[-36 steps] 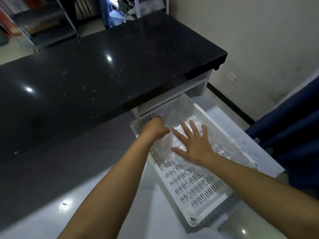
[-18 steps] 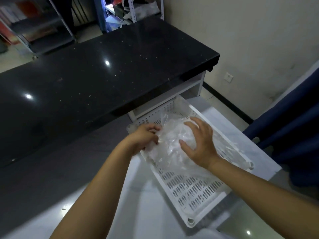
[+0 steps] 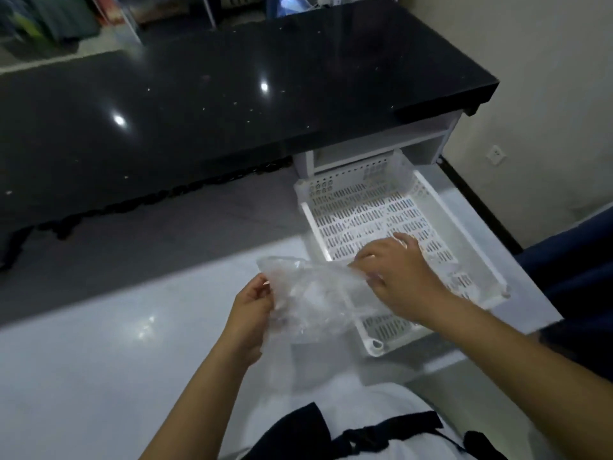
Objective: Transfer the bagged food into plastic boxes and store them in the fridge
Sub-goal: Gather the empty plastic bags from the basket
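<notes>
A crumpled clear plastic bag (image 3: 308, 293) hangs in the air between my hands, just left of a white slotted crate (image 3: 374, 207) that sits on the floor. My left hand (image 3: 252, 313) pinches the bag's left edge. My right hand (image 3: 398, 273) grips its right edge above the crate's near left rim. What the bag holds is too blurred to tell. More clear plastic lies against the crate's far right corner (image 3: 403, 174).
A long black stone counter (image 3: 232, 94) runs across the top, with a white shelf unit (image 3: 381, 147) under its right end. Pale glossy floor (image 3: 99, 360) lies to the left. A dark blue cloth (image 3: 577, 270) is at the right, a wall socket (image 3: 496, 155) behind.
Both hands lifted the bag out of the crate and brought it left and toward me. The crate's slotted floor now shows bare.
</notes>
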The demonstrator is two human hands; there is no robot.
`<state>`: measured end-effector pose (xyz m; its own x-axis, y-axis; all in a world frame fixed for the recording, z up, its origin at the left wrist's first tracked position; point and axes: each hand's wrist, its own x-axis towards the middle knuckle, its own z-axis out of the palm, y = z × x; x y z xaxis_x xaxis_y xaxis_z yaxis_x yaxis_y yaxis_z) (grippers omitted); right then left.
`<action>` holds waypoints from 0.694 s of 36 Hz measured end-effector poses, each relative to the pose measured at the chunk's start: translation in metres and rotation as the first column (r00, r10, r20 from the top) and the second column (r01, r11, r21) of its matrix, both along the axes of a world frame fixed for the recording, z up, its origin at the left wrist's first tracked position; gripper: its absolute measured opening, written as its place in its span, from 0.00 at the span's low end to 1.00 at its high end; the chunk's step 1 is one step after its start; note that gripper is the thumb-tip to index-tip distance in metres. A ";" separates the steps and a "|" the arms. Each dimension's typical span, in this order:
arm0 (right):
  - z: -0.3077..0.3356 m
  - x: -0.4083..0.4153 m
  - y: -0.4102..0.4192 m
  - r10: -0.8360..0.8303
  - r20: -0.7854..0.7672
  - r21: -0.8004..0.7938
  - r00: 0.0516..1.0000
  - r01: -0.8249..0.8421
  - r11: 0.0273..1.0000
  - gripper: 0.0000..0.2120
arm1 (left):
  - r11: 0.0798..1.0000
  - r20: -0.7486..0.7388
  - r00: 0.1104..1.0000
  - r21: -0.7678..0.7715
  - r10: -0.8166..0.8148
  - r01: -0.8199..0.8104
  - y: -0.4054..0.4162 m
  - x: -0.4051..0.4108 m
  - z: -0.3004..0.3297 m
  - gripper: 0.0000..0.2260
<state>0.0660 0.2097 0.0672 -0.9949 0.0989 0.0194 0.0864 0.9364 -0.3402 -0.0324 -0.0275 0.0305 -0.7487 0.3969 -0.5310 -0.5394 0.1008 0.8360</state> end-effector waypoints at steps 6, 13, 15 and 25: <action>-0.026 0.051 -0.038 0.093 0.012 -0.109 0.996 -0.091 0.990 0.17 | 0.999 0.173 0.984 0.014 0.044 -0.047 -0.026 0.011 -0.010 0.15; -0.026 0.074 -0.045 0.089 0.209 -0.194 0.974 -0.048 0.980 0.25 | 0.989 0.309 0.944 0.123 -0.113 0.078 -0.046 0.007 -0.015 0.14; -0.022 0.072 -0.051 0.033 0.178 -0.232 0.983 0.010 0.973 0.19 | 0.962 0.171 0.946 0.060 -0.273 0.267 -0.048 0.010 -0.011 0.08; -0.004 0.046 -0.058 -0.052 0.400 0.058 0.915 0.032 0.998 0.55 | 0.866 -0.279 0.838 0.045 -0.468 0.498 -0.051 0.009 0.023 0.12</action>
<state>0.1125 0.1517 0.0631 -0.9150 0.1499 -0.3747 0.2456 0.9436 -0.2221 -0.0237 -0.0787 0.0538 -0.5472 0.7879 -0.2824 -0.2173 0.1921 0.9570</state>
